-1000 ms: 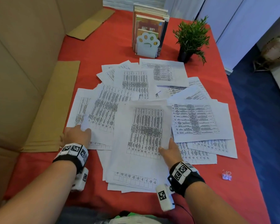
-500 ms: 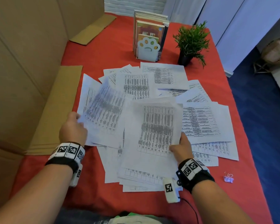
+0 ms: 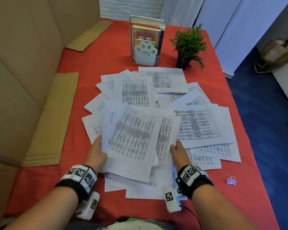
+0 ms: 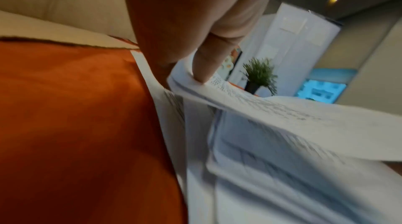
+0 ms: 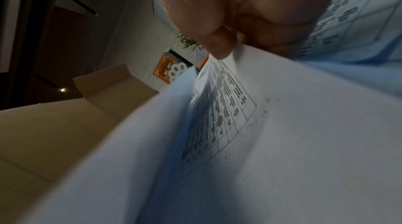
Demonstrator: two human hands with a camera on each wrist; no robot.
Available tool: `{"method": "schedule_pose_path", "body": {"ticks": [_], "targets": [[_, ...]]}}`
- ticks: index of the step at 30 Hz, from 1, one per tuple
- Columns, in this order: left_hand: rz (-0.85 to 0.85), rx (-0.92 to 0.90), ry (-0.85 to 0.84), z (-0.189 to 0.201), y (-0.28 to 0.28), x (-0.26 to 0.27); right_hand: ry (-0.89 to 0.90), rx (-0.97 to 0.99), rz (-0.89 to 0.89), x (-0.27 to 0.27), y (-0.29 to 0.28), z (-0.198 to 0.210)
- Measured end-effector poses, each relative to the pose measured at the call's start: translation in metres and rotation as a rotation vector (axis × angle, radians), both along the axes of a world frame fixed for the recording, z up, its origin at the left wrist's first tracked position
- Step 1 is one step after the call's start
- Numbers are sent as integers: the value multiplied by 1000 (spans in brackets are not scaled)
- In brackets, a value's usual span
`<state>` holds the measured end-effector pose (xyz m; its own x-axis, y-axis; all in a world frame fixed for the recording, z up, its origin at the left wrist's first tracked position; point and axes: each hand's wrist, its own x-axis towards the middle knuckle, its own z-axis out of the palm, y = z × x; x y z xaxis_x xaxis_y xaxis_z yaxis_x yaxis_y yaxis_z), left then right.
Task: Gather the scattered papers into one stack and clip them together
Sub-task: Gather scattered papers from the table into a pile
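Note:
Many printed white papers (image 3: 198, 125) lie fanned out over the red tablecloth (image 3: 83, 67). A lifted bundle of sheets (image 3: 131, 140) hangs between both hands above the near part of the spread. My left hand (image 3: 96, 151) pinches its left edge, thumb on top (image 4: 204, 71). My right hand (image 3: 176, 150) grips the right edge, thumb pressed on the paper (image 5: 219, 47). Below the bundle more sheets (image 3: 140, 188) stay on the cloth. A small pink binder clip (image 3: 231, 180) lies on the cloth to the right of my right wrist.
Books in a white paw-shaped bookend (image 3: 145, 53) and a small potted plant (image 3: 188, 47) stand behind the papers. Cardboard panels (image 3: 23, 80) wall the left side, with a flat strip (image 3: 51, 120) beside the spread. The table's right edge drops to blue floor (image 3: 264, 130).
Both hands lifted sheets off the table and brought them together toward the middle. The left-hand sheets now overlap the right-hand ones as one raised bundle.

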<state>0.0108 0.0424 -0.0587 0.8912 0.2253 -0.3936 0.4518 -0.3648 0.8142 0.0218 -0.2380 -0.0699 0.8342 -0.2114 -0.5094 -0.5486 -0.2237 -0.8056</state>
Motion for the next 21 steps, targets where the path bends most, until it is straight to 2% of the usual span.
{"method": "schedule_pose_path", "body": {"ticks": [3,5,8,9,12,15,17,21], "targets": [[-177,100,7,-11,-23,-8,63,35,10,-5,7,10],[-265,231,82,-13,-35,-12,88,30,45,-8,13,13],[-389,500,192,-9,-49,-15,51,-13,83,-12,16,13],[-378,511,209,-7,-49,-13,29,-18,84,-12,14,13],[-248,334,223,-6,-36,0,-12,89,44,-11,4,21],[-136,-4,177,-10,-22,12,16,235,32,-9,-6,27],[-99,-157,152,-7,-23,15,18,268,40,-7,-9,28],[-35,-248,-105,47,-49,17,-118,251,53,0,-6,58]]}}
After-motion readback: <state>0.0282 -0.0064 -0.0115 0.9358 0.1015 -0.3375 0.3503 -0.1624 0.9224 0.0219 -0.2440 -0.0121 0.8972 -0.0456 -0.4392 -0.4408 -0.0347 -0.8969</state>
